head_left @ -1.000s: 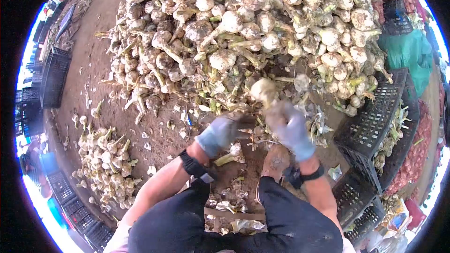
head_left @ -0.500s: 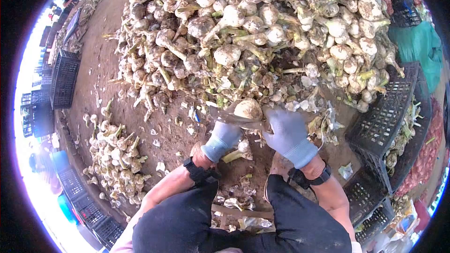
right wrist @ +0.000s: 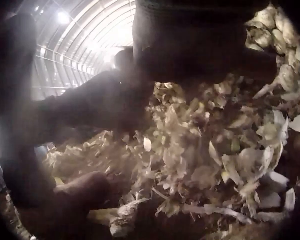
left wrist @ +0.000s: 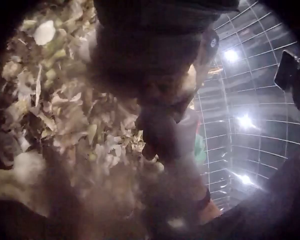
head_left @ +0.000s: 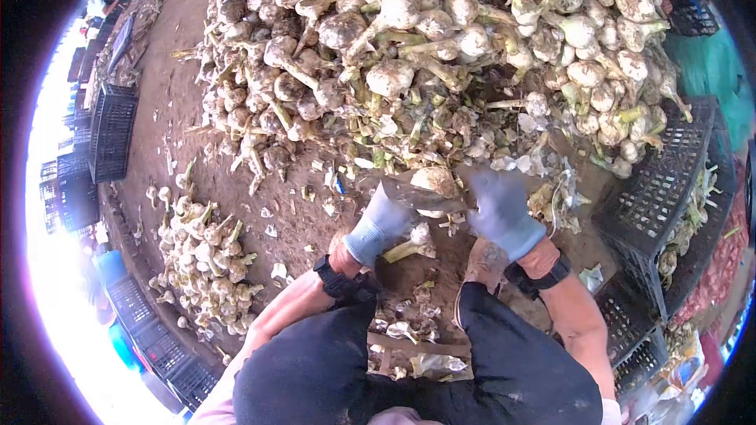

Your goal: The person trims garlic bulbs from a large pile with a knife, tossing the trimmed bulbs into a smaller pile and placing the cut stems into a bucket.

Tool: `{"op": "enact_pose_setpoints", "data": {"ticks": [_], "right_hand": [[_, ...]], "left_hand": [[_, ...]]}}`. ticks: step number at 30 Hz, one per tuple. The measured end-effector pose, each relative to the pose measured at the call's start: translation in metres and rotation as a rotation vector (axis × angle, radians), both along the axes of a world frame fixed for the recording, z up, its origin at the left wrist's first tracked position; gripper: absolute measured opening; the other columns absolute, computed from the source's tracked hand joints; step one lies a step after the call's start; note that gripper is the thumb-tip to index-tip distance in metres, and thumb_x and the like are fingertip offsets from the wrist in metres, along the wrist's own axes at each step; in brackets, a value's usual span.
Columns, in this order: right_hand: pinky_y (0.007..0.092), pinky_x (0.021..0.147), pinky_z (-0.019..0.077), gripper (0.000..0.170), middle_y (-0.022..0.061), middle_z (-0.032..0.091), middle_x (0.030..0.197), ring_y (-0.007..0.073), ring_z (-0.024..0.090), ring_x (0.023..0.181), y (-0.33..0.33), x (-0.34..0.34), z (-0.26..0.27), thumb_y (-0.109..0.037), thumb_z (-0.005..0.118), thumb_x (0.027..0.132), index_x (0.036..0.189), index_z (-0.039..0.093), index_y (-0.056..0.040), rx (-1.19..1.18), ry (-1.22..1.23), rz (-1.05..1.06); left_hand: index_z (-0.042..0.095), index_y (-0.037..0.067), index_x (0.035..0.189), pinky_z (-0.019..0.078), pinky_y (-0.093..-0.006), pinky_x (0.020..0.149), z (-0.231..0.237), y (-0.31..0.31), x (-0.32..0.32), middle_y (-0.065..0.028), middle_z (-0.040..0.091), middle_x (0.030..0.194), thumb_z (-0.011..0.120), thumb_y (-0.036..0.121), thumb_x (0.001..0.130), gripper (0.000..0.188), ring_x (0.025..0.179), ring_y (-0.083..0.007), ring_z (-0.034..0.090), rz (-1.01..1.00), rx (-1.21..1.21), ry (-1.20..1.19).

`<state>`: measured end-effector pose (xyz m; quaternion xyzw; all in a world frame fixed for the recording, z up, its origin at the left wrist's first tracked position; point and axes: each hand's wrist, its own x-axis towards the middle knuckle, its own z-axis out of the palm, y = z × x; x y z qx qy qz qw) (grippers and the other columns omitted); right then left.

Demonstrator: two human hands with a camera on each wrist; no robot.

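Both hands wear grey gloves and meet in front of a large garlic pile [head_left: 346,71]. My left hand [head_left: 384,220] holds a garlic bulb [head_left: 435,179] from its left side. On the right, my right hand [head_left: 502,208] grips a knife whose blade [head_left: 431,201] reaches left across the near side of the bulb. Motion blurs the blade and the right fingers; the knife's handle is hidden in the glove. Another garlic bulb with a thick stem [head_left: 413,242] lies on the ground just below the hands. Both wrist views are dark, with the hands mostly in shadow.
A smaller garlic heap [head_left: 206,256] lies on the ground at the left. Black plastic crates [head_left: 654,181] stand at the right, and more crates [head_left: 114,130] at the far left. Dry skins and trimmings [right wrist: 190,145] litter the soil. Dark-trousered knees [head_left: 307,346] frame the near side.
A second ago the bulb was higher and blurred near the right hand. It then came down between the hands behind the blade, and the right hand has since shifted slightly right, away from the left.
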<state>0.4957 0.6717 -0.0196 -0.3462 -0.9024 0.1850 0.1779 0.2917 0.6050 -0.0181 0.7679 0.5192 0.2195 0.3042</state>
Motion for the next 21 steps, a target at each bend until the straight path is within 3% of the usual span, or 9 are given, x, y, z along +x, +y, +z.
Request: {"op": "enact_pose_setpoints", "data": {"ticks": [4, 6, 8, 10, 14, 16, 18, 20, 21], "right_hand": [[0.0419, 0.057, 0.0491, 0.04, 0.012, 0.061, 0.078, 0.029, 0.062, 0.066, -0.005, 0.005, -0.009, -0.021, 0.069, 0.065, 0.1, 0.057, -0.0051, -0.128, -0.034, -0.038], [0.0409, 0.058, 0.0498, 0.034, 0.0128, 0.062, 0.081, 0.0295, 0.062, 0.067, 0.009, 0.019, -0.018, -0.02, 0.067, 0.068, 0.097, 0.059, -0.0048, -0.26, -0.213, -0.182], [0.0395, 0.058, 0.051, 0.025, 0.0159, 0.063, 0.084, 0.0292, 0.064, 0.069, 0.021, 0.066, -0.046, -0.02, 0.062, 0.072, 0.092, 0.061, -0.0044, -0.377, -0.405, -0.421], [0.0391, 0.057, 0.0514, 0.021, 0.0181, 0.064, 0.086, 0.0284, 0.064, 0.069, 0.023, 0.088, -0.044, -0.02, 0.06, 0.075, 0.089, 0.062, -0.0043, -0.355, -0.434, -0.509], [0.0285, 0.056, 0.0482, 0.029, 0.0053, 0.064, 0.071, 0.0122, 0.058, 0.062, 0.001, 0.029, 0.028, -0.027, 0.066, 0.082, 0.097, 0.063, -0.003, -1.014, 0.522, -0.359], [0.0276, 0.054, 0.0479, 0.036, 0.0042, 0.063, 0.073, 0.013, 0.06, 0.063, -0.026, 0.002, -0.02, -0.032, 0.066, 0.083, 0.101, 0.062, -0.0021, -0.975, 0.269, -0.246], [0.0276, 0.06, 0.0483, 0.037, 0.0073, 0.064, 0.08, 0.0151, 0.06, 0.068, -0.029, 0.002, -0.041, -0.034, 0.066, 0.082, 0.103, 0.063, -0.0033, -1.064, 0.424, -0.346], [0.0275, 0.067, 0.0487, 0.038, 0.0105, 0.065, 0.087, 0.0171, 0.061, 0.072, -0.031, 0.004, -0.047, -0.035, 0.066, 0.082, 0.105, 0.064, -0.0046, -1.171, 0.575, -0.42], [0.0289, 0.07, 0.0484, 0.041, 0.0102, 0.065, 0.087, 0.0176, 0.061, 0.074, -0.026, 0.005, -0.03, -0.036, 0.065, 0.082, 0.105, 0.064, -0.0035, -1.334, 0.729, -0.56]], "left_hand": [[0.068, 0.012, 0.098, 0.0516, -0.0342, 0.071, 0.0, 0.004, 0.007, -0.0064, 0.067, 0.086, 0.059, 0.005, 0.071, 0.029, 0.075, -0.0233, 0.064, 0.104, 0.02, -0.023], [0.067, 0.006, 0.099, 0.0508, -0.0294, 0.075, 0.019, 0.005, 0.012, -0.0078, 0.068, 0.09, 0.067, 0.006, 0.073, 0.025, 0.081, -0.0166, 0.065, 0.354, -0.379, -0.629], [0.062, 0.0, 0.103, 0.0493, -0.03, 0.079, 0.06, 0.0, 0.008, -0.0065, 0.066, 0.095, 0.074, 0.015, 0.073, 0.035, 0.088, -0.0117, 0.061, 0.114, -0.316, -0.674], [0.062, 0.0, 0.103, 0.0494, -0.0288, 0.078, 0.057, 0.002, 0.011, -0.0069, 0.066, 0.093, 0.075, 0.016, 0.072, 0.037, 0.087, -0.011, 0.062, 0.275, -0.42, -0.777], [0.061, 0.006, 0.108, 0.0501, -0.0308, 0.07, 0.005, 0.021, 0.012, -0.0148, 0.066, 0.086, 0.072, 0.013, 0.066, 0.044, 0.08, -0.0271, 0.065, 0.213, -0.13, 0.031], [0.058, 0.009, 0.111, 0.0484, -0.0327, 0.067, 0.006, 0.018, 0.024, -0.0113, 0.064, 0.091, 0.068, 0.008, 0.062, 0.051, 0.083, -0.0278, 0.062, -0.049, -0.078, 0.439], [0.054, 0.011, 0.115, 0.046, -0.0325, 0.068, 0.01, 0.021, 0.019, -0.0103, 0.058, 0.1, 0.067, 0.008, 0.06, 0.056, 0.09, -0.0279, 0.057, -0.123, 0.029, 0.5], [0.054, 0.01, 0.116, 0.046, -0.0338, 0.078, 0.021, 0.023, 0.007, -0.0105, 0.055, 0.108, 0.067, 0.007, 0.062, 0.055, 0.102, -0.0291, 0.053, 0.246, 0.472, 0.366], [0.052, 0.008, 0.118, 0.044, -0.0354, 0.089, 0.026, 0.021, 0.004, -0.0106, 0.054, 0.11, 0.066, 0.005, 0.069, 0.052, 0.107, -0.0281, 0.051, 0.471, 0.438, 0.086]]}}
